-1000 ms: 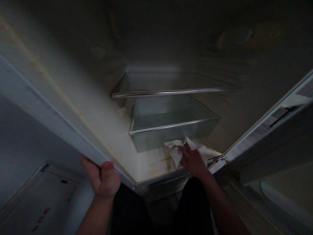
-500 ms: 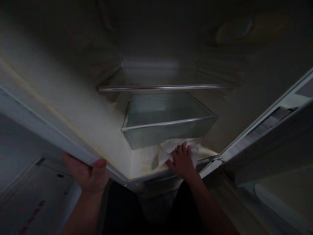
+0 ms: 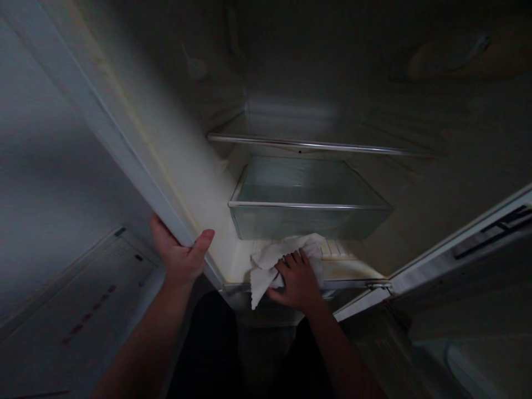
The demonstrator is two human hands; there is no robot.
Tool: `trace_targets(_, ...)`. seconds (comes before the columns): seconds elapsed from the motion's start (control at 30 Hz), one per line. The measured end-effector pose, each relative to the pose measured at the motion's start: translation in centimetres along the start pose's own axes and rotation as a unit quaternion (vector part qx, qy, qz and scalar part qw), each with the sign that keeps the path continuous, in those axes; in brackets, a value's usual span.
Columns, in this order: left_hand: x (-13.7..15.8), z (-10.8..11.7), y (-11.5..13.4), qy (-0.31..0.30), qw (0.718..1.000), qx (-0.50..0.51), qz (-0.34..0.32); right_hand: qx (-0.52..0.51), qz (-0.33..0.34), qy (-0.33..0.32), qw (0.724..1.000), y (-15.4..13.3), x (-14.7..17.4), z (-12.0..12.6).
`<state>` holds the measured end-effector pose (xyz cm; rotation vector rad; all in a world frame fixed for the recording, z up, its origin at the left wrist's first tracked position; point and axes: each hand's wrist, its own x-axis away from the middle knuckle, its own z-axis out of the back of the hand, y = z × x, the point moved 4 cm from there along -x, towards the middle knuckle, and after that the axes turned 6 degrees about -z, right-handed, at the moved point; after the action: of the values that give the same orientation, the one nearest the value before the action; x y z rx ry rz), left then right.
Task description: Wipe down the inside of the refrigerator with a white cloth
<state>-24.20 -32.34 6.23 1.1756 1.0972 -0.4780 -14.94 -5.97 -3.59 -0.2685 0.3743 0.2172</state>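
My left hand [image 3: 183, 255] grips the left front edge of an open refrigerator [image 3: 208, 188], thumb inside and fingers along the outside. Under my right hand [image 3: 297, 280] is a crumpled white cloth [image 3: 266, 266] with a scalloped edge. The fingers press and hold it on the refrigerator's floor, left of the middle. One cloth corner hangs over the front rim. Directly above the cloth sits a clear greenish shelf or bin [image 3: 307, 221] with a light front trim. Yellowish stains show on the floor right of the cloth.
A glass shelf with a metal front bar [image 3: 324, 145] crosses higher up. On the right the open door [image 3: 469, 249] meets a hinge [image 3: 379, 286] at the lower corner. A white panel or box with red marks [image 3: 87, 316] stands at the left. The interior is dim.
The cloth and my right hand have moved left along the refrigerator floor, baring ridges and stains at the right. My left hand stays on the edge. The view has shifted left.
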Motion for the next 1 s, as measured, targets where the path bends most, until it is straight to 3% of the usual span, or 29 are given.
trace_targets(0.4, -0.1, -0.7, 0.2, -0.019, 0.998, 0.057, 0.01, 0.005, 0.015, 0.011, 1.0, 0.0, -0.1, -0.3)
trace_targets(0.67, -0.5, -1.2, 1.3, -0.023, 0.997, 0.068, 0.037, 0.013, 0.021, -0.031, 0.999, 0.0, 0.0, -0.2)
trace_targets(1.0, 0.0, -2.0, 1.6, -0.027, 0.996, 0.07, 0.045, 0.015, -0.033, -0.04, 0.999, 0.3, 2.5, 0.5)
